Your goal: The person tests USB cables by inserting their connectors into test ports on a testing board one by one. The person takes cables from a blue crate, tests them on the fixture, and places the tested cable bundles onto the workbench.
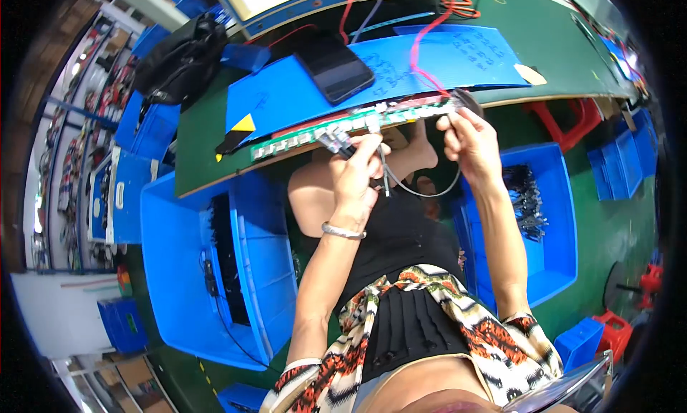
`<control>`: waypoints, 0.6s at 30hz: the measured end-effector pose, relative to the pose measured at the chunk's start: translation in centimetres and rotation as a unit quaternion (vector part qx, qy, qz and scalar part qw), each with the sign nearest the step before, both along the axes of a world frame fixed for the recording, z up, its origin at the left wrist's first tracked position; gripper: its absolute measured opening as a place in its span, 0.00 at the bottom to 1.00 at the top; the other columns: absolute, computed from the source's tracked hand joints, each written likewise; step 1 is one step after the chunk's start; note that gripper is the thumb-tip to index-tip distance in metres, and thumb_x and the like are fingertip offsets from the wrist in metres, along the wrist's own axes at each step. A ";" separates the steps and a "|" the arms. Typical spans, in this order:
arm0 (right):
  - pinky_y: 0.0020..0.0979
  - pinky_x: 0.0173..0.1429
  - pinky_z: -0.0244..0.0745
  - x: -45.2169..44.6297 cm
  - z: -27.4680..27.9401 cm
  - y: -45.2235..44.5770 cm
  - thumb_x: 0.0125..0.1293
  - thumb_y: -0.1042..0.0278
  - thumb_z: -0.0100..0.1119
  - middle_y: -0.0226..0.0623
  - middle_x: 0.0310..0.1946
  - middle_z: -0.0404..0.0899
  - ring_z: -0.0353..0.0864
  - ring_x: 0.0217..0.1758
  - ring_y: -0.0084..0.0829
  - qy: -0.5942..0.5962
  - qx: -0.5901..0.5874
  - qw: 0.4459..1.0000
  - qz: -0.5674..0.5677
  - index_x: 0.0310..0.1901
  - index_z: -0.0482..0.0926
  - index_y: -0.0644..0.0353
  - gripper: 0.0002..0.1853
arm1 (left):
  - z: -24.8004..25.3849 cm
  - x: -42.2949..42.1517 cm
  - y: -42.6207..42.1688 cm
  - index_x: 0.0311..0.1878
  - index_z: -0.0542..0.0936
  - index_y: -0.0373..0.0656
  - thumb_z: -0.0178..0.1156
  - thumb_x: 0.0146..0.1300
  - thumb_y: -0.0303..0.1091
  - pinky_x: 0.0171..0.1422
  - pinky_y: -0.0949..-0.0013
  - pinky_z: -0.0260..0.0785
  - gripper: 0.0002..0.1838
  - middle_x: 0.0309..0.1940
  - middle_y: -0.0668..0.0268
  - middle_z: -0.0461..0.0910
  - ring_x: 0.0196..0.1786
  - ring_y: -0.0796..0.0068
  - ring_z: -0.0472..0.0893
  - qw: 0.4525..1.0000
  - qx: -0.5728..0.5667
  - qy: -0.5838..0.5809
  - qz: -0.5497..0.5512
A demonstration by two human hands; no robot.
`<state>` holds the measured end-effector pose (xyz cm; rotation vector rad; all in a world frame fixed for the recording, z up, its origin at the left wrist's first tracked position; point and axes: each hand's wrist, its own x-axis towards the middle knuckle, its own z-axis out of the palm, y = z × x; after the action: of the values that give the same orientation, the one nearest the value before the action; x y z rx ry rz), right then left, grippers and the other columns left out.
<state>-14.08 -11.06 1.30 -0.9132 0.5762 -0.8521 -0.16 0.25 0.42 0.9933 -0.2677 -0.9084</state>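
A long green circuit board strip [286, 142] with a row of metal sockets lies along the front edge of the bench. My left hand [356, 173] is closed around a grey cable [428, 195], near several plug ends [332, 139] that stick out over the strip. This cable loops down between my hands and rises to my right hand [474, 142]. At the strip's right end, my right hand pinches a cable end; whether it sits in a socket is hidden by the fingers. A red wire [415, 55] runs down to the strip's right end.
A black phone [334, 68] rests on a blue board [458, 51] with handwriting. A black bag [182, 59] is at the back left. Blue bins flank my lap: the left bin [179, 270] and the right bin [560, 220], both with black cables. Red stools [572, 123] stand right.
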 end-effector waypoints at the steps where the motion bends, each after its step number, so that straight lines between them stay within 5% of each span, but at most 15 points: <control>1: 0.15 0.14 0.52 -0.2 -0.5 -0.1 0.62 0.72 0.48 0.33 0.26 0.73 0.55 0.13 0.13 -0.016 0.003 1.000 0.008 0.33 0.70 0.64 0.05 | 0.0 -0.1 0.2 0.28 0.76 0.38 0.58 0.52 0.26 0.17 0.82 0.50 0.03 0.21 0.64 0.76 0.13 0.88 0.61 1.000 0.000 0.006 -0.003; 5: 0.13 0.14 0.43 -1.0 -0.8 1.3 0.63 0.72 0.47 0.29 0.25 0.70 0.48 0.13 0.09 -0.024 0.025 0.999 0.004 0.33 0.69 0.62 0.04 | -0.2 -1.4 2.3 0.28 0.75 0.37 0.56 0.55 0.27 0.16 0.81 0.52 0.04 0.20 0.64 0.75 0.13 0.87 0.61 0.997 0.031 -0.020 -0.071; 10: 0.14 0.13 0.43 -2.9 -0.4 5.1 0.62 0.72 0.48 0.28 0.23 0.68 0.51 0.13 0.11 0.067 0.053 0.996 -0.003 0.26 0.63 0.55 0.07 | -1.8 0.3 3.7 0.44 0.70 0.39 0.52 0.60 0.32 0.19 0.83 0.56 0.11 0.35 0.64 0.74 0.20 0.86 0.64 0.994 0.002 0.001 -0.109; 14: 0.16 0.12 0.39 -4.6 -2.4 7.7 0.63 0.63 0.48 0.21 0.11 0.54 0.45 0.09 0.12 -0.004 0.256 0.965 0.046 0.22 0.61 0.48 0.12 | -2.0 0.7 3.7 0.41 0.71 0.38 0.52 0.60 0.33 0.20 0.83 0.56 0.09 0.33 0.65 0.73 0.20 0.86 0.64 0.993 -0.004 -0.003 -0.121; 16: 0.16 0.12 0.40 -5.1 -2.3 7.2 0.63 0.61 0.49 0.18 0.08 0.50 0.45 0.09 0.12 -0.050 0.231 0.969 0.074 0.21 0.58 0.48 0.15 | -2.1 0.6 3.7 0.39 0.71 0.38 0.52 0.60 0.33 0.20 0.82 0.56 0.08 0.32 0.65 0.73 0.20 0.86 0.64 0.988 -0.009 0.001 -0.152; 18: 0.16 0.15 0.47 -3.6 -1.2 6.7 0.60 0.68 0.52 0.19 0.10 0.57 0.52 0.10 0.11 0.127 0.013 0.990 0.064 0.27 0.70 0.56 0.06 | -2.1 0.2 3.6 0.34 0.73 0.37 0.52 0.61 0.33 0.20 0.82 0.56 0.08 0.28 0.65 0.73 0.20 0.86 0.65 0.969 0.007 -0.012 -0.246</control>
<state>-17.70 -4.32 0.09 -1.0305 0.7399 -0.6156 0.01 3.87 -1.72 0.9672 -0.5454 -1.3498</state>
